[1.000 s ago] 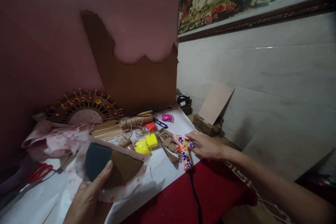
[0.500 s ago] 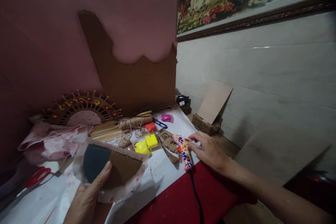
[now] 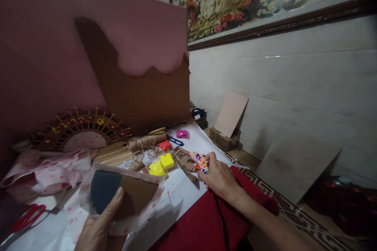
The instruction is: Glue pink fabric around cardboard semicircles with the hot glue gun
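Note:
My left hand [image 3: 101, 219] grips a half-round cardboard piece [image 3: 137, 190], part dark blue and part brown, thumb on top. Thin pink spotted fabric [image 3: 134, 219] lies beneath the cardboard and sticks out around its edge. To the right, my right hand [image 3: 219, 176] is wrapped round the handle of a flower-patterned hot glue gun [image 3: 198, 159], whose black cord [image 3: 220, 219] runs down over red cloth. The gun's nozzle end lies over torn cardboard scraps [image 3: 184, 157] with printed characters.
Yellow clay packs [image 3: 167, 160], a red pack [image 3: 165, 145], a blue cutter [image 3: 176, 141] and a twine roll [image 3: 150, 141] lie beyond. Thin sticks [image 3: 113, 153] and a decorated cardboard fan [image 3: 85, 125] stand further left, with red-handled scissors [image 3: 29, 216] nearer. Large cut cardboard [image 3: 147, 98] leans behind.
My right hand has moved onto the glue gun and closed round its handle. My left hand keeps hold of the cardboard piece. The view has turned slightly right.

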